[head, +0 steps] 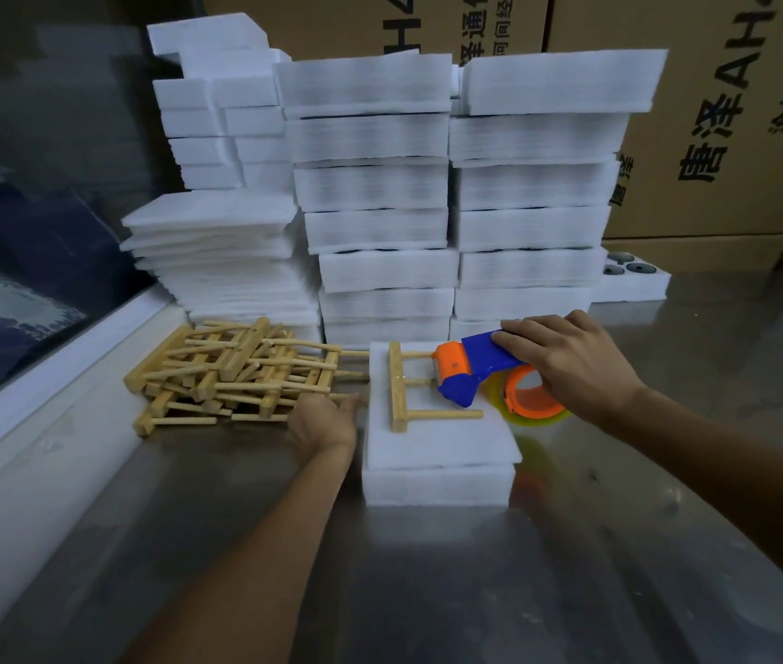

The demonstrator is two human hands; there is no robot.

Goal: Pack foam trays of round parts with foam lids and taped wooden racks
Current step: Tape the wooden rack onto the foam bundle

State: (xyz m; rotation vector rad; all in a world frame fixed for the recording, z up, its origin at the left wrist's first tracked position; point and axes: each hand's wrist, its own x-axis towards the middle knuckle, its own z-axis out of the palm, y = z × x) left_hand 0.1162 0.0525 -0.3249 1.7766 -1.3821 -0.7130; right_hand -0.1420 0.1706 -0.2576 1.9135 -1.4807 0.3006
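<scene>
A white foam tray with a foam lid [437, 448] sits on the steel table in front of me. A wooden rack [404, 388] lies flat on the lid, its dowels pointing right. My right hand [567, 361] grips a blue and orange tape dispenser [476, 369], whose orange head rests over the rack's upper dowels. Its tape roll [531, 395] hangs off the tray's right edge. My left hand [325, 421] lies against the tray's left side with fingers straight, just below a pile of wooden racks [236, 371].
Tall stacks of lidded foam trays [385, 208] stand behind, with a lower stack of foam sheets [217, 251] at the left. An open tray of dark round parts [629, 275] sits at the right. Cardboard boxes [725, 112] line the back.
</scene>
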